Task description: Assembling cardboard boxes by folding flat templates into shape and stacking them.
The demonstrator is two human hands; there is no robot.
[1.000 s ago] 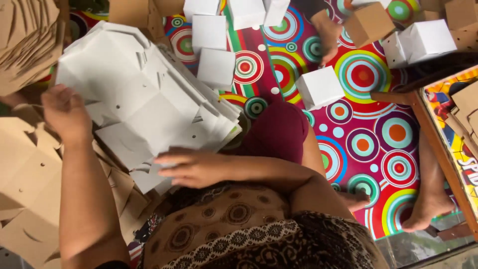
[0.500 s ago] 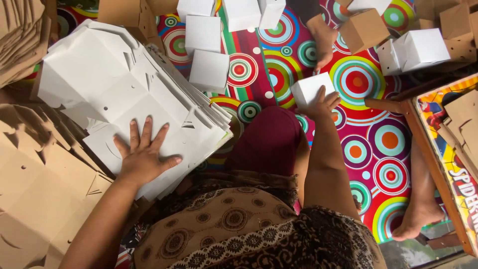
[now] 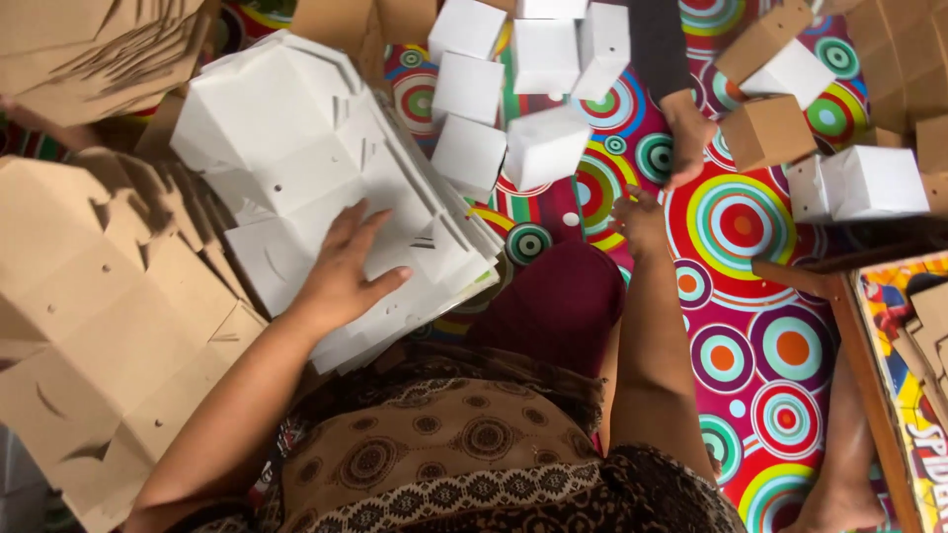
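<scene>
A co-worker's arm and the brown flat sheets run off the frame edges.

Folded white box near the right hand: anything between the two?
Nothing visible. The right hand hangs over the patterned mat, with bare mat between it and the folded white cardboard box. Another person's hand reaches in beside it, not across. The left hand lies flat on the stack of flat white cardboard blanks.

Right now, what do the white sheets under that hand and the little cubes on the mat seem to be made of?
The white sheets look like thin matte card: die-cut slits, crease lines, edges fanned in a stack under the left hand. The white cubes seem to be the same card folded up. The mat looks like glossy printed plastic, though I cannot be sure.
</scene>
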